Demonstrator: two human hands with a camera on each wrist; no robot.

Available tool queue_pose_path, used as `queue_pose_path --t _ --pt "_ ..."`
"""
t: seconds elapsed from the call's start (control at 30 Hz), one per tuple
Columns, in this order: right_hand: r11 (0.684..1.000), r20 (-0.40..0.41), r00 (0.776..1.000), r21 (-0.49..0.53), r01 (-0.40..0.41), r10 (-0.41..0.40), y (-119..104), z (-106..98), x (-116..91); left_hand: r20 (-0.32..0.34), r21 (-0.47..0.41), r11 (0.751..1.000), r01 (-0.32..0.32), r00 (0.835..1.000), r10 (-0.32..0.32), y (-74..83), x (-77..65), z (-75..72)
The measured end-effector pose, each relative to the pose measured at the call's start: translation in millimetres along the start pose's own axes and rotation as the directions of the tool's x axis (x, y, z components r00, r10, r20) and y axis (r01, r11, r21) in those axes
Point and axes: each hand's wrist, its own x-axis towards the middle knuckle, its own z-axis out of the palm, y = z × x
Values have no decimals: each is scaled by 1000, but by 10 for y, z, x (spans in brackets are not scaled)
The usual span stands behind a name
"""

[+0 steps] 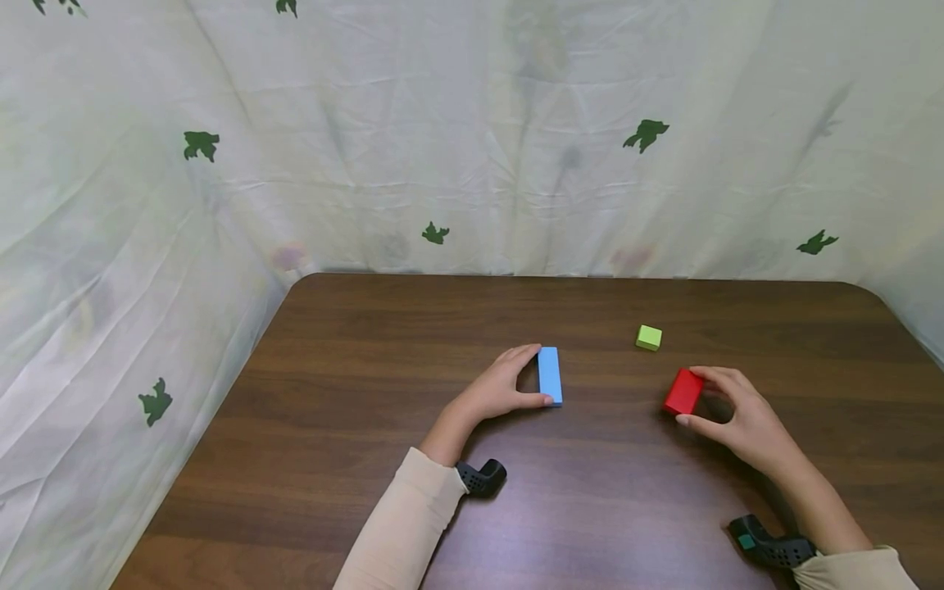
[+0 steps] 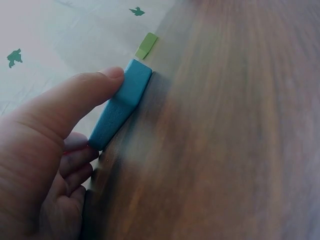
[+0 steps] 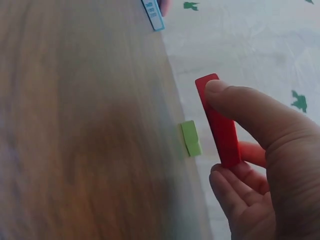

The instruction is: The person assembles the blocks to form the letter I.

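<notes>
Between thumb and fingertips, my left hand [image 1: 496, 388] pinches a long light-blue block [image 1: 550, 377] by its two ends, low at the table. In the left wrist view the thumb lies on the near end of the blue block [image 2: 121, 105]. To the right, my right hand [image 1: 745, 418] grips a red block [image 1: 684, 392] the same way, thumb at one end and fingertips at the other. The right wrist view shows this red block [image 3: 220, 122] apart from the tabletop. A small light-green block [image 1: 648, 338] rests on the table, beyond the red one.
Both hands are over a dark brown wooden table [image 1: 369, 344] with rounded far corners. White cloth [image 1: 472, 147] with green leaf-like shapes hangs behind it and down its left side. Each wrist carries a black camera band, such as the left one [image 1: 483, 478].
</notes>
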Motion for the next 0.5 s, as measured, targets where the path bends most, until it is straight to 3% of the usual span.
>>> queue_pose_path --t 0.5 --pt "995 -91 991 16 98 -97 -185 83 48 5 4 1000 1 1000 -1 10 -11 -5"
